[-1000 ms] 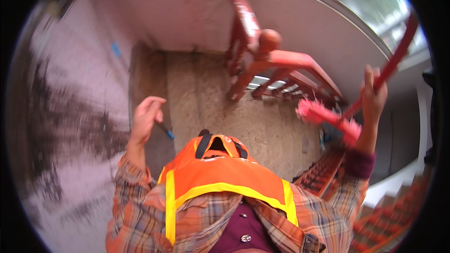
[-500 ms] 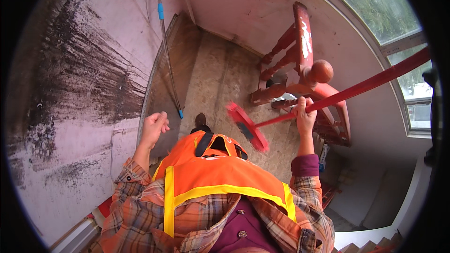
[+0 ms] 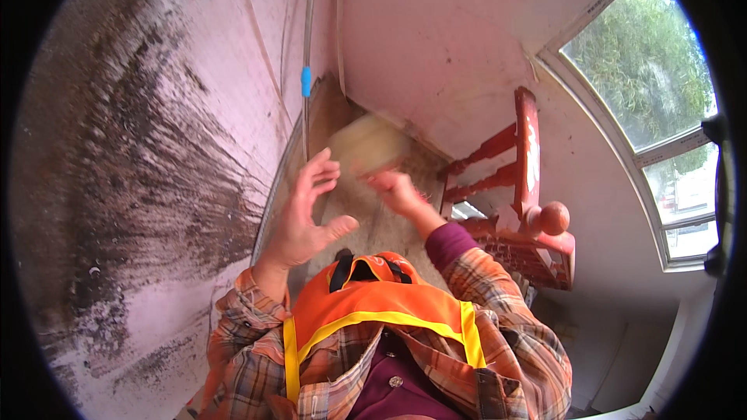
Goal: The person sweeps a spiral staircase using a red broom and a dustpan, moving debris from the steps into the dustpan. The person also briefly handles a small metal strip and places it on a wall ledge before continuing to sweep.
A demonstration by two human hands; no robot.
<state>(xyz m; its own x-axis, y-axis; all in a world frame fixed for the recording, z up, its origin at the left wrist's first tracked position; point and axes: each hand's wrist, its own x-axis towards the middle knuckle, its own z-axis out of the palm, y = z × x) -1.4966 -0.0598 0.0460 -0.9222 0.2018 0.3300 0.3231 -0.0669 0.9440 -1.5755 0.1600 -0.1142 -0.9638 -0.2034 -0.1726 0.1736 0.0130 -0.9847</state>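
My left hand (image 3: 307,214) is raised at the middle left, thumb and fingers apart, with nothing in it. It is nearest to a thin grey pole (image 3: 306,124) with a blue collar, which leans upright by the left wall. My right hand (image 3: 397,190) reaches forward over the floor, its fingers curled and partly smeared by motion. Just beyond those fingers a pale yellowish shape (image 3: 366,142) shows, too blurred to name. Whether the hand grips it cannot be made out. The red broom is not recognisable in this view.
A red wooden railing (image 3: 527,155) with a ball-topped post (image 3: 551,218) stands at the right. Windows (image 3: 642,70) fill the far right. The stained pink wall (image 3: 148,264) rises close on the left. Pink wall (image 3: 436,31) also closes the far side.
The red broom, held in my right hand earlier, no longer shows. My right hand has moved left toward the middle. My left hand has moved right and spread its fingers. The view has shifted.
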